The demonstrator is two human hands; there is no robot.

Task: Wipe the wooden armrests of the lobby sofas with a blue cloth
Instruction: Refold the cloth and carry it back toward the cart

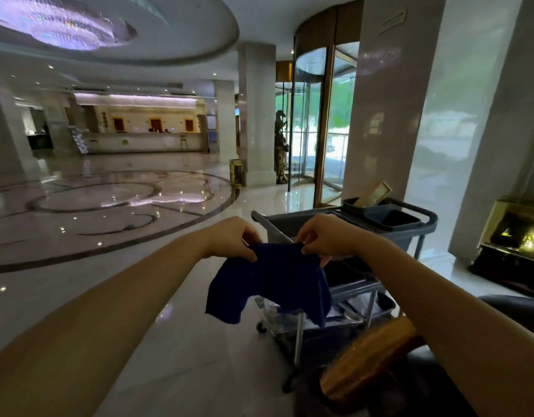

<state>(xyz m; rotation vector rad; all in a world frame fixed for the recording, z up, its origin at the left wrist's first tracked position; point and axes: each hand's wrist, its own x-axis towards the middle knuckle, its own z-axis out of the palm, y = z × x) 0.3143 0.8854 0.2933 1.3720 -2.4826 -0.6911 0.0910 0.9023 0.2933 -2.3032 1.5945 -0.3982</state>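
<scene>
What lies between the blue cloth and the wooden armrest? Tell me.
In the head view, the grey cleaning cart's lower shelves sit between the blue cloth, held up by both hands, and the wooden armrest below right.

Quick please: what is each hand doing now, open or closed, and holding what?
Left hand: closed, fingers pinching the top edge of the blue cloth.
Right hand: closed, fingers pinching the same cloth's top edge.

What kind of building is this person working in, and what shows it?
Most likely a hotel lobby. A long lit reception counter stands at the far side, a large chandelier hangs over a polished patterned floor, and a revolving glass door opens to the street.
</scene>
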